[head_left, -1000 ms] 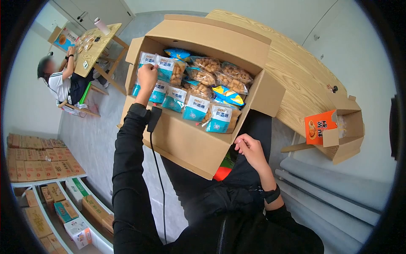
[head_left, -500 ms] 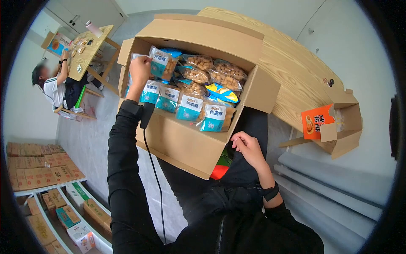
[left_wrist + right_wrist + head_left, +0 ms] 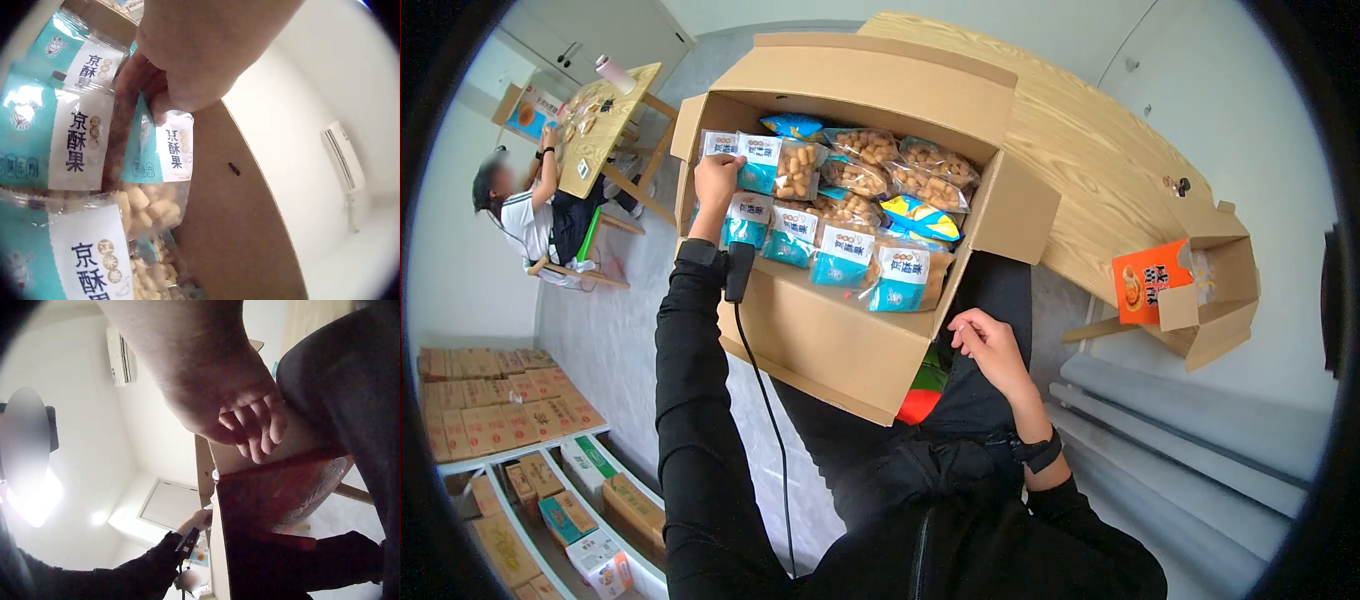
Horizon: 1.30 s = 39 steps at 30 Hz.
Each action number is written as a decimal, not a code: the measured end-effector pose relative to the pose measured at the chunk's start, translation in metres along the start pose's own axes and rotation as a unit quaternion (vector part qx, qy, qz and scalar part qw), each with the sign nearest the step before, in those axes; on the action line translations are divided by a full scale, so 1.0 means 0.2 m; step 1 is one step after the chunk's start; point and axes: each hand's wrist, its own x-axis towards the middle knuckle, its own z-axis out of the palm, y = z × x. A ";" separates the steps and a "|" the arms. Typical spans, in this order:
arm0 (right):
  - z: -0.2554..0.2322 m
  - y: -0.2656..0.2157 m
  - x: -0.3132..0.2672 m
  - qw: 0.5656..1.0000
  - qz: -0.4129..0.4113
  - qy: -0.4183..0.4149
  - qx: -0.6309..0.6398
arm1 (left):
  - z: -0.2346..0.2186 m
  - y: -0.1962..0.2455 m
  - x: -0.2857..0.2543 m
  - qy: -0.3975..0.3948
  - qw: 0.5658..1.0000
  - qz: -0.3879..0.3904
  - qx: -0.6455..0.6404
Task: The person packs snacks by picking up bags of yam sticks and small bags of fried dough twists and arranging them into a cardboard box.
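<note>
Left hand (image 3: 716, 182) pinches packet (image 3: 772, 168) at box (image 3: 840, 330) 10 o'clock corner. Right hand (image 3: 992, 345) idle, loosely curled, empty. Risk: thin pinch slips, packet drops onto neighbours.

left hand (image 3: 718, 181) | lowered lifted snack bag (image 3: 777, 166) back onto packets in carton (image 3: 840, 340)

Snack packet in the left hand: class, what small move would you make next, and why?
Probably lift the snack packet up and out of the cardboard box. The left hand already pinches its top edge at the box's far left corner, its neighbours lie loose beside it, and the right hand rests idle outside the box.
</note>
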 end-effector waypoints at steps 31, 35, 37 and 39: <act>-0.92 -0.01 0.79 0.960 -0.043 0.262 0.088 | -0.39 -0.39 -1.09 0.190 0.971 -0.092 -0.117; -1.04 0.28 1.26 0.972 -0.017 0.218 -0.090 | -0.47 -0.55 -1.35 0.250 0.924 -0.215 -0.192; -1.09 0.43 1.44 0.926 -0.146 0.155 -0.311 | -0.54 -0.58 -1.44 0.284 0.904 -0.256 -0.189; -1.08 0.39 1.53 0.983 -0.020 0.114 -0.140 | -0.59 -0.55 -1.52 0.302 0.893 -0.280 -0.179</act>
